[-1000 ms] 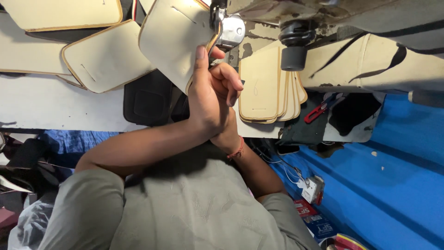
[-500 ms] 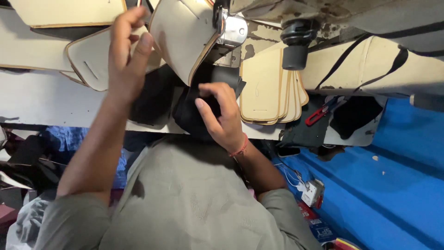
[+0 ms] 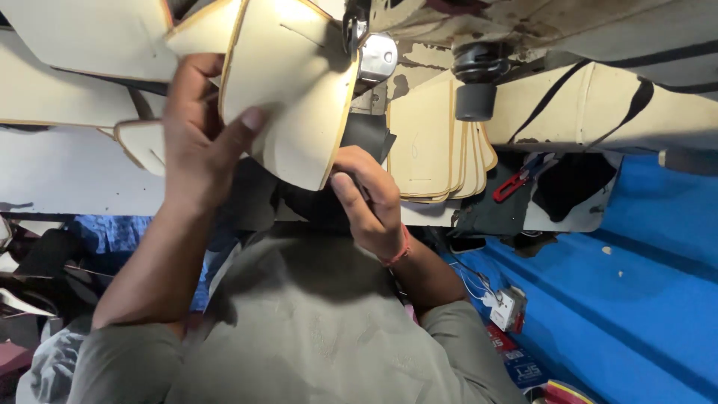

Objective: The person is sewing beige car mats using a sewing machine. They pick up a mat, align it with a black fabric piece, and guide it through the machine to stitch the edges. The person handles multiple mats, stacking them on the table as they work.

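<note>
The large cream, tan-edged foam panel point(image 3: 288, 97) runs off the top edge, so its full outline cannot be told, and it covers the fingertips of the left hand point(image 3: 196, 142) behind it; only the thumb shows in front. The right hand point(image 3: 370, 198) curls inward, hiding whatever its fingers press against in the dark shadow under the panel. The grey sewing machine point(image 3: 523, 30) is cut off at the top, and its needle area sits behind the panel. The stack of cream flat pieces point(image 3: 437, 142) hides all but its uppermost sheet. The small red-handled tool point(image 3: 516, 179) is half buried in black fabric.
</note>
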